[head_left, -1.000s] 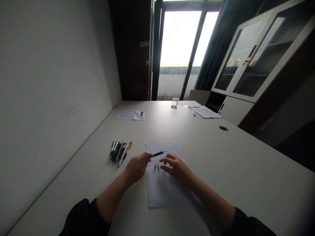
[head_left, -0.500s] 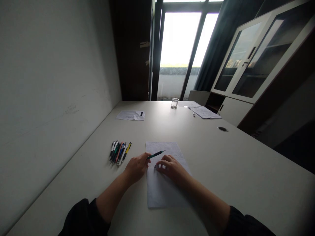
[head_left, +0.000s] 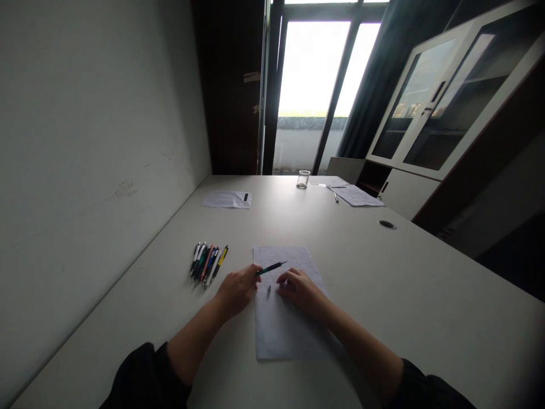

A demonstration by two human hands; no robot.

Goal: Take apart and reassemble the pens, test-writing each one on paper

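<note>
The left grip [head_left: 237, 289] pinches a dark pen [head_left: 271, 268] by 1 end, likely leaving its tip free. The right grip [head_left: 300, 291] curls inward; whether it holds anything I cannot tell. Between the 2, a small part [head_left: 269, 289] lies on paper [head_left: 285, 338], presumably for reach.

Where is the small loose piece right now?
In the head view, the small loose piece lies on the paper near its left edge, between the left hand and the right hand, below the green pen held in the left hand.
</note>
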